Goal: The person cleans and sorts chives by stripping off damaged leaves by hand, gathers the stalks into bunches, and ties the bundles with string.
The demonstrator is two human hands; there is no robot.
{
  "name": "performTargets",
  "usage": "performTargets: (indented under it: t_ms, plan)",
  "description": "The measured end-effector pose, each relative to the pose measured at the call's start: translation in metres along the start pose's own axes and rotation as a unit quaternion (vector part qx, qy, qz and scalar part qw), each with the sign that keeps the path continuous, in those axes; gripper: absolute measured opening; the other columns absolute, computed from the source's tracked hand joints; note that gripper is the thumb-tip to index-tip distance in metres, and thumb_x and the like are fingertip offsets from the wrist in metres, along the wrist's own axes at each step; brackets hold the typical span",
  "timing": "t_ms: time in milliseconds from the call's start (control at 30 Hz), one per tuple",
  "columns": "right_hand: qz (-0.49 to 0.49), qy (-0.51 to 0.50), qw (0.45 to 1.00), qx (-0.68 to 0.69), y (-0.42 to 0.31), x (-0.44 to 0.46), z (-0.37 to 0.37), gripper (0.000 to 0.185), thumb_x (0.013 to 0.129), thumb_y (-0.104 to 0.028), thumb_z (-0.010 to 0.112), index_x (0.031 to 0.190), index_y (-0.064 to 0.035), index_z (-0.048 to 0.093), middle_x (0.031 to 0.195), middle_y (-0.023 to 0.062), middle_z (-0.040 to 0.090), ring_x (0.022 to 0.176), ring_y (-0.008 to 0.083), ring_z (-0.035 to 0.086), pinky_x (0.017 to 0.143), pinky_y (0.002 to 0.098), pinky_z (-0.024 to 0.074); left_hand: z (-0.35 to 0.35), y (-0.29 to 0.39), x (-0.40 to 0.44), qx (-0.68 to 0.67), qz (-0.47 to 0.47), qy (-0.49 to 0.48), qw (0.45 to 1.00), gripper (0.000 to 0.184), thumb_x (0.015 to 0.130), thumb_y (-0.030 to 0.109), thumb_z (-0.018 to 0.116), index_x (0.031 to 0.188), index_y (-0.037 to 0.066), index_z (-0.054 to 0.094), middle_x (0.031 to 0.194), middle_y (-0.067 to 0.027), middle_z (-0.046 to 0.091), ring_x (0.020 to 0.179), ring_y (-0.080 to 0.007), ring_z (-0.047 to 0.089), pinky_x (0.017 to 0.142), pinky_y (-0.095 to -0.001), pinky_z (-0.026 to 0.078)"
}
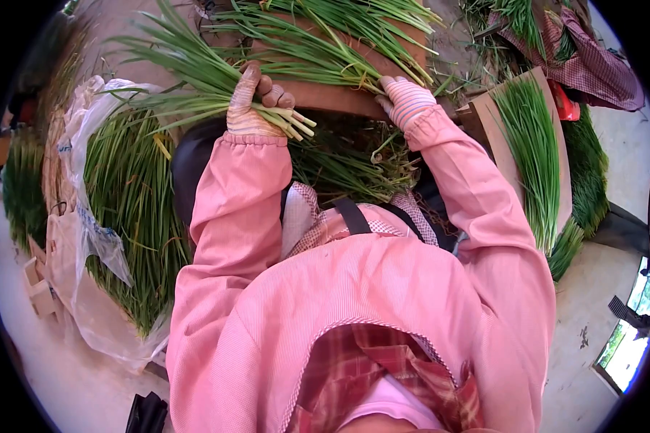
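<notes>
My left hand (pixel 256 105), in a striped glove with brownish fingertips, is wrapped round a bunch of garlic chives (pixel 188 61). Their pale cut ends stick out to the right below my fingers, and the green leaves fan out to the upper left. My right hand (pixel 409 101), gloved the same way, closes on the stalk ends of a few chives (pixel 343 54) at the near edge of a reddish-brown board (pixel 310 94). More loose chives (pixel 383 36) lie across that board, just beyond my right hand.
Left of me, a clear plastic bag (pixel 87 187) holds a heap of chives (pixel 133 209). On my right, chives (pixel 527 137) lie on a tan board (pixel 502 137). A checked cloth (pixel 592 61) lies at upper right. More leaves (pixel 350 162) are below the work board, by my lap.
</notes>
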State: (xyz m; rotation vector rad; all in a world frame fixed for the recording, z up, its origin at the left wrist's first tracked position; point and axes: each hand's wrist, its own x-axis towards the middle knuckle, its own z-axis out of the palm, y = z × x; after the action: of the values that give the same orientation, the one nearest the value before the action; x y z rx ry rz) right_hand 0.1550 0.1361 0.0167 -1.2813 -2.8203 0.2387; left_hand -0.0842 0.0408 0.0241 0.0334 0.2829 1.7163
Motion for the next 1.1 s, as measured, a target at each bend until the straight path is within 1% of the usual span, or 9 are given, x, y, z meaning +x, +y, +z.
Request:
performTargets:
  t_ms: [100, 133, 233, 367, 433, 767, 967, 1033, 1100]
  plan:
    - [-0.042, 0.001, 0.999, -0.003, 0.009, 0.008, 0.0, 0.026, 0.077, -0.023, 0.058, 0.095, -0.0053, 0.053, 0.077, 0.0137, 0.056, 0.074, 0.0299, 0.056, 0.062, 0.0392, 0.0443, 0.003, -0.001, -0.004, 0.069, 0.034, 0.05, 0.996, 0.003, 0.084, 0.016, 0.052, 0.086, 0.016, 0.055, 0.056, 0.0071, 0.033, 0.043, -0.0059, 0.025, 0.047, -0.0235, 0.026]
    - [0.105, -0.025, 0.967, 0.23, 0.003, 0.009, -0.018, 0.028, 0.077, -0.023, 0.059, 0.098, -0.004, 0.053, 0.077, 0.01, 0.057, 0.075, 0.0252, 0.057, 0.06, 0.0375, 0.0448, 0.004, 0.0, -0.007, 0.065, 0.043, 0.032, 0.996, 0.006, 0.084, 0.015, 0.053, 0.089, 0.015, 0.056, 0.057, 0.0055, 0.033, 0.044, -0.0068, 0.026, 0.048, -0.0244, 0.027]
    - [0.258, 0.065, 0.639, 0.722, 0.021, -0.005, -0.025, 0.036, 0.075, -0.019, 0.063, 0.105, -0.002, 0.051, 0.077, 0.0029, 0.058, 0.059, 0.0126, 0.052, 0.047, 0.0236, 0.038, 0.006, 0.005, -0.01, 0.101, 0.053, -0.038, 0.993, 0.01, 0.081, 0.016, 0.056, 0.091, 0.014, 0.057, 0.057, 0.0046, 0.035, 0.044, -0.0073, 0.028, 0.048, -0.0253, 0.028]
    - [0.42, -0.029, 0.627, 0.656, 0.032, -0.029, 0.011, 0.031, 0.076, -0.018, 0.063, 0.101, -0.0026, 0.053, 0.075, 0.004, 0.06, 0.04, 0.0108, 0.044, 0.032, 0.0218, 0.0289, 0.004, -0.003, -0.006, 0.117, 0.036, 0.056, 0.991, 0.015, 0.077, 0.016, 0.062, 0.09, 0.013, 0.058, 0.056, 0.0039, 0.04, 0.044, -0.0079, 0.032, 0.047, -0.0258, 0.029]
    - [0.32, -0.109, 0.517, 0.787, 0.037, -0.027, 0.003, 0.024, 0.078, -0.018, 0.06, 0.096, -0.0034, 0.057, 0.072, 0.0036, 0.06, 0.042, 0.0111, 0.047, 0.035, 0.0213, 0.0332, 0.003, -0.008, -0.006, 0.116, 0.031, 0.087, 0.989, 0.014, 0.076, 0.015, 0.063, 0.089, 0.012, 0.058, 0.057, 0.0037, 0.042, 0.044, -0.0082, 0.032, 0.047, -0.0262, 0.03]
    - [0.279, -0.122, 0.682, 0.665, 0.019, -0.025, -0.011, 0.028, 0.079, -0.03, 0.059, 0.096, -0.0088, 0.055, 0.079, 0.0015, 0.059, 0.061, 0.011, 0.055, 0.051, 0.0244, 0.0449, 0.004, -0.029, 0.002, 0.187, -0.03, 0.134, 0.973, 0.012, 0.074, 0.015, 0.065, 0.084, 0.017, 0.059, 0.064, 0.0021, 0.052, 0.045, -0.0109, 0.039, 0.046, -0.0289, 0.034]
    - [0.302, 0.025, 0.65, 0.697, 0.013, -0.046, 0.006, 0.024, 0.082, -0.028, 0.056, 0.095, -0.0079, 0.055, 0.059, -0.0036, 0.045, 0.045, 0.0055, 0.038, 0.038, 0.0191, 0.0259, -0.011, -0.041, 0.017, 0.22, -0.052, 0.185, 0.956, 0.01, 0.076, 0.016, 0.063, 0.085, 0.017, 0.059, 0.068, 0.0017, 0.055, 0.043, -0.0124, 0.04, 0.044, -0.0301, 0.033]
    - [0.194, -0.08, 0.522, 0.827, 0.011, -0.053, -0.009, 0.021, 0.084, -0.029, 0.052, 0.084, -0.0085, 0.056, 0.053, -0.0036, 0.044, 0.038, 0.0058, 0.033, 0.036, 0.0197, 0.0238, -0.02, -0.042, 0.019, 0.066, -0.128, 0.001, 0.99, 0.008, 0.079, 0.016, 0.061, 0.087, 0.017, 0.058, 0.067, 0.0014, 0.055, 0.043, -0.0138, 0.042, 0.043, -0.0307, 0.033]
    - [0.199, -0.033, 0.562, 0.802, 0.002, -0.053, -0.004, 0.02, 0.083, -0.029, 0.054, 0.085, -0.0086, 0.057, 0.05, -0.0055, 0.04, 0.035, 0.005, 0.028, 0.035, 0.0193, 0.0213, -0.024, -0.045, 0.014, 0.118, -0.122, 0.087, 0.982, 0.007, 0.081, 0.016, 0.059, 0.088, 0.017, 0.057, 0.063, 0.0014, 0.053, 0.044, -0.0147, 0.043, 0.042, -0.0309, 0.032]
